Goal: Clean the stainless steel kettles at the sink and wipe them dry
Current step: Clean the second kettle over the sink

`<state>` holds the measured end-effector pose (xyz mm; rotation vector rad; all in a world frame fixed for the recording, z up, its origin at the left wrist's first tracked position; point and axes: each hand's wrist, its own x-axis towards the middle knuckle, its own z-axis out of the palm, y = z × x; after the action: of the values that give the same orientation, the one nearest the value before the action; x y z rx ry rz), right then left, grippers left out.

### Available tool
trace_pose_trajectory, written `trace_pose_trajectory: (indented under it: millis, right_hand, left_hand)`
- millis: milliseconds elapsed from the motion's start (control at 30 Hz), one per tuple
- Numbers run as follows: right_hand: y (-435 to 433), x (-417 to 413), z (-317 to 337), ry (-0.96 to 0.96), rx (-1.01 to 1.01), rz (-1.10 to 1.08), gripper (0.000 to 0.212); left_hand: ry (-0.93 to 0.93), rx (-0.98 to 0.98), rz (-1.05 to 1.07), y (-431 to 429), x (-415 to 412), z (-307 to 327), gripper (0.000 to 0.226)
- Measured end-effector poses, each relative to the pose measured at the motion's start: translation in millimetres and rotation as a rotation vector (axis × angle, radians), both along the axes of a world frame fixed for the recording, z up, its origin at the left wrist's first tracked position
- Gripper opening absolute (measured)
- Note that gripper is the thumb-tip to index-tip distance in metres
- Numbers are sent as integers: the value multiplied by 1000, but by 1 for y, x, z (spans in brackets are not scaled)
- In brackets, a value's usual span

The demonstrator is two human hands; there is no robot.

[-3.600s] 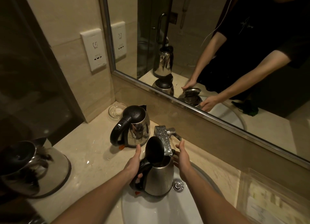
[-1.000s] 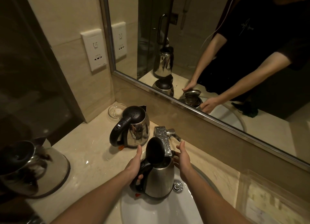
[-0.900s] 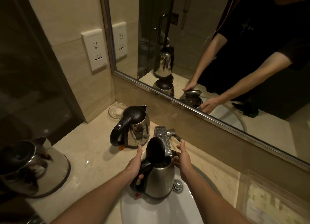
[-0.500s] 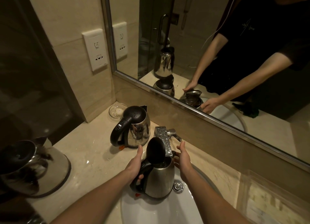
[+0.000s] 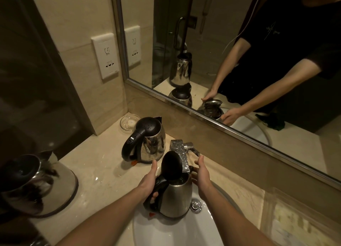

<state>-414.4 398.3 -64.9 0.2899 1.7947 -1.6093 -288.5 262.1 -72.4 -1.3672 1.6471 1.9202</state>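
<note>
From the head camera, a beige stone counter (image 5: pixel 96 175) runs along a wall, wet and shiny in patches, with a white sink (image 5: pixel 177 231) sunk into it at 6 o'clock. A steel kettle (image 5: pixel 175 197) stands upright in the sink with its black lid (image 5: pixel 170 167) tipped open, right under the chrome tap (image 5: pixel 181 153). The left hand (image 5: pixel 150 183) is wrapped around the kettle's black handle, thumb pointing up; the right hand (image 5: pixel 201 177) lies flat against the kettle's far side with fingers spread, pressing rather than closing around it. The sink's drain plug (image 5: pixel 196 205) shows just beside the kettle at 3 o'clock. A second kettle (image 5: pixel 149 140) with its lid shut sits on the counter at 11 o'clock from the first, near but not touching it, and a small glass dish (image 5: pixel 129 123) lies in the corner behind it. A third kettle (image 5: pixel 36 183) stands at the counter's left end at 9 o'clock, close to the front edge and blurred. Between those two kettles the counter is bare. A white wall socket (image 5: pixel 106 56) is at 11 o'clock, and a framed mirror (image 5: pixel 239 52) fills the back wall from 12 to 3 o'clock. A clear tray (image 5: pixel 299 221) occupies the counter at 4 o'clock.
</note>
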Motion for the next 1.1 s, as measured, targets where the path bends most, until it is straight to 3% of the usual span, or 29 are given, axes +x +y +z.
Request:
trace_pose_trajectory:
  millis: [767, 900, 1100]
  right_hand:
    - [0, -3, -3, 4, 8, -24, 66]
    - [-1, -2, -1, -2, 4, -43, 67]
    - [-1, -1, -1, -1, -4, -38, 68]
  left_hand:
    - [29, 26, -12, 0, 0, -2, 108]
    - [11, 38, -3, 0, -4, -6, 89]
    - [17, 41, 3, -3, -4, -11, 88]
